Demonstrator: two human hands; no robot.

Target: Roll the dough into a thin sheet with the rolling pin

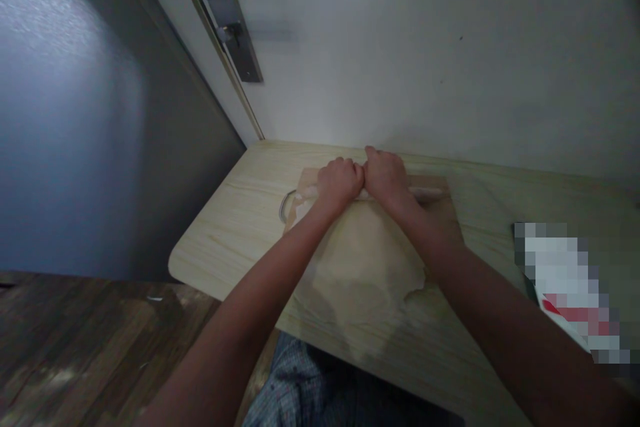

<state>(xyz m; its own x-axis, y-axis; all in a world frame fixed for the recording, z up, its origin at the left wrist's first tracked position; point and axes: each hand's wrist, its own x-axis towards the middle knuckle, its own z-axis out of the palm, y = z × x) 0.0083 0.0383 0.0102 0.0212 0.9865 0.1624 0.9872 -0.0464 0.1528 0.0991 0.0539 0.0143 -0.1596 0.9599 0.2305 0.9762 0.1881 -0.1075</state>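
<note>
Under both hands: a slim rolling pin (426,193), lying across the far part of a thin, pale dough sheet (367,253).
Left hand (341,180): closed over the pin, fingers curled down around it.
Right hand (386,173): likewise closed over the pin, just beside the left; the inner sides of the two appear to meet.
Pin axis: left to right, roughly square to the forearms. The tapered right end shows clear beyond the right hand; the left end is indistinct against pale dough beside the left hand.
Dough sheet: spread from the pin back toward the body, between the forearms; its rounded near edge passes beyond the board onto the table.
Progress: in judgement, flattening is well advanced, as the sheet is broad and thin. Ragged edges remain near the right forearm and left of the left hand. Evenness of thickness cannot be told.
Wooden board (450,207): beneath pin and dough, with a metal ring (282,205) at its left side, left of the left hand.
Table (215,233): wood-patterned, supporting the board.
Right of the right forearm: a pixelated item (565,280), contents unreadable.
</note>
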